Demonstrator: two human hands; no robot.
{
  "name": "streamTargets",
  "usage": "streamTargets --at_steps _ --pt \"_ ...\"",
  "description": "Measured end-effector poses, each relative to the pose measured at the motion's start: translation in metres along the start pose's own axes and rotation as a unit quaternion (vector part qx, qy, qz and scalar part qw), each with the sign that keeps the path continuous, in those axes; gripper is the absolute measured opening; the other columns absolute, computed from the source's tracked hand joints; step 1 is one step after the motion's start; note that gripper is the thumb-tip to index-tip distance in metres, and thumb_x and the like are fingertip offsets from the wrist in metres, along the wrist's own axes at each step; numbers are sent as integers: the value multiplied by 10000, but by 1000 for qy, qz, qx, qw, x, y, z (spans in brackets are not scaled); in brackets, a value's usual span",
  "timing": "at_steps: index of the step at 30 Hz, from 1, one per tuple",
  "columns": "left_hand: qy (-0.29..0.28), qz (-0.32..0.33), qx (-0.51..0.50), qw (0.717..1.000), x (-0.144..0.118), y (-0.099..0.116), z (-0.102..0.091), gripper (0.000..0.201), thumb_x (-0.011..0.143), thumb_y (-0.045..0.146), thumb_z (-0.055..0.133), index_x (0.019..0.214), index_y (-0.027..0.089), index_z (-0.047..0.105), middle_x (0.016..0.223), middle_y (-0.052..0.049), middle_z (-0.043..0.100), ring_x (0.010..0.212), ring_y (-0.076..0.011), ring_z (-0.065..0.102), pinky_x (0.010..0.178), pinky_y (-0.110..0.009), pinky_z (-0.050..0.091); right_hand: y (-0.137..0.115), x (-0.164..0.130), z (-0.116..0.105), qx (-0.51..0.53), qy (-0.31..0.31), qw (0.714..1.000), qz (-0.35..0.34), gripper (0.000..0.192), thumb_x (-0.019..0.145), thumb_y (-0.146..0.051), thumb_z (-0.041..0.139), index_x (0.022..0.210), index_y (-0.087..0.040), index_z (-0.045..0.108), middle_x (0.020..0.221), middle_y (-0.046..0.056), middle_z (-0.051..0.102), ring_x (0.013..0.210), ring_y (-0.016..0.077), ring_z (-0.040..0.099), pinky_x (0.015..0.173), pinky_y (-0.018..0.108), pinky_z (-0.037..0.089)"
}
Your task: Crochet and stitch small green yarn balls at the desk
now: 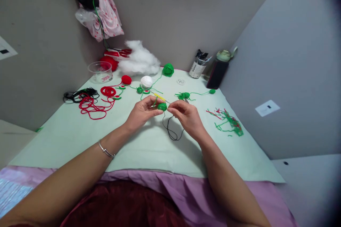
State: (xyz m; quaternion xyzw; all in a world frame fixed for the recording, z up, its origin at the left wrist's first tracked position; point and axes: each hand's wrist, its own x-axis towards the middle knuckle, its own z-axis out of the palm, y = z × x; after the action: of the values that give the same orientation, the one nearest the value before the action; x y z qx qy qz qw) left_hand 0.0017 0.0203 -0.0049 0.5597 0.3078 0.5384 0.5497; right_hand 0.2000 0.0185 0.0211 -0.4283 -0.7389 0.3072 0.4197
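Observation:
My left hand (141,111) pinches a small round green crocheted piece (162,106) above the pale green table (80,131). My right hand (186,115) is right beside it, fingers closed at the piece's right edge, seemingly on the black thread (172,133) that hangs from the piece and loops down on the table. A yellow crochet hook (159,96) lies just behind the hands.
Red yarn tangle (92,106) and black cord (77,95) lie far left. White yarn ball (146,81), green yarn ball (168,69), red ball (126,79), white stuffing (138,60), plastic cup (100,71) stand behind. Jar (197,66), dark bottle (217,72) back right; yarn scraps (229,122) right.

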Motion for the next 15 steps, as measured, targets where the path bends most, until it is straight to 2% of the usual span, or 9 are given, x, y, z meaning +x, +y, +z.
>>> streamTargets --at_steps 3,9,15 --pt "1 -8 2 1000 0 0 -1 310 767 280 826 1038 189 707 1107 -61 710 1054 -201 641 991 -367 474 -2 -1 0 16 2 1000 0 89 885 -263 688 842 -185 693 795 15 649 667 121 546 629 266 429" --pt "5 -17 -4 1000 0 0 0 302 778 299 822 1038 192 714 1098 -54 720 1057 -194 649 1015 -362 460 -8 -3 -3 -2 -15 999 -46 53 906 -206 657 891 -185 703 806 10 628 701 115 566 631 253 438" --pt "8 -20 -1 1000 0 -1 -1 308 769 304 826 1035 194 717 1105 -63 721 1067 -209 647 998 -370 469 -9 -3 -10 -60 -23 994 -92 152 916 -140 630 983 -217 744 761 -2 565 704 120 525 658 261 424"
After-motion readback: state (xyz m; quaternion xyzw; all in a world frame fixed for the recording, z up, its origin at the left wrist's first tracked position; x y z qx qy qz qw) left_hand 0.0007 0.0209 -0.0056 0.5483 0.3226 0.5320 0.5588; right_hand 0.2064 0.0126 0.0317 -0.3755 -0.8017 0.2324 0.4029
